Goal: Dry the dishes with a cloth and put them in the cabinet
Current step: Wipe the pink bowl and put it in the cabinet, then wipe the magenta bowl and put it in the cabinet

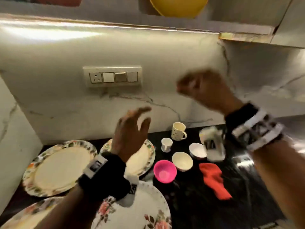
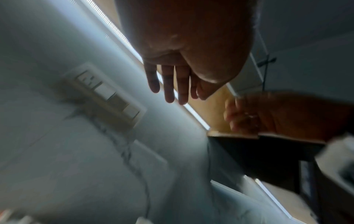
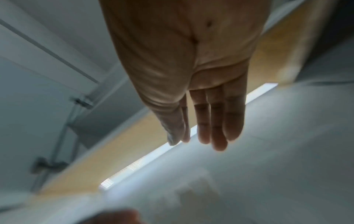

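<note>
The left hand (image 1: 130,134) is raised above the desk (image 1: 189,204) in the head view, fingers spread and relaxed, holding nothing. The right hand (image 1: 204,90) is higher and blurred in front of the marble wall (image 1: 148,52); here I cannot tell how its fingers lie. Below, on the dark desk, lie four floral plates: one at far left (image 1: 59,167), one partly hidden under the left hand (image 1: 142,161), one near the front (image 1: 140,210) and one at the bottom left corner (image 1: 24,215). To their right sit a pink bowl (image 1: 164,171), a cream bowl (image 1: 182,161), a white bowl (image 1: 197,150), a small cup (image 1: 166,144), a speckled mug (image 1: 178,131) and a blurred glass (image 1: 212,144). A red cloth (image 1: 214,180) lies crumpled on the desk, just right of the bowls. A switch panel (image 1: 113,77) is on the wall, and a yellow bowl (image 1: 178,6) shows in the cabinet (image 1: 247,14) overhead.

In the left wrist view, the left hand (image 2: 182,60) has straight fingers (image 2: 168,86), empty, pointing at the lit cabinet underside. The right hand (image 2: 268,115) appears blurred at right.

In the right wrist view, the right hand (image 3: 191,75) shows straight, close-set fingers (image 3: 218,121), holding nothing.
</note>
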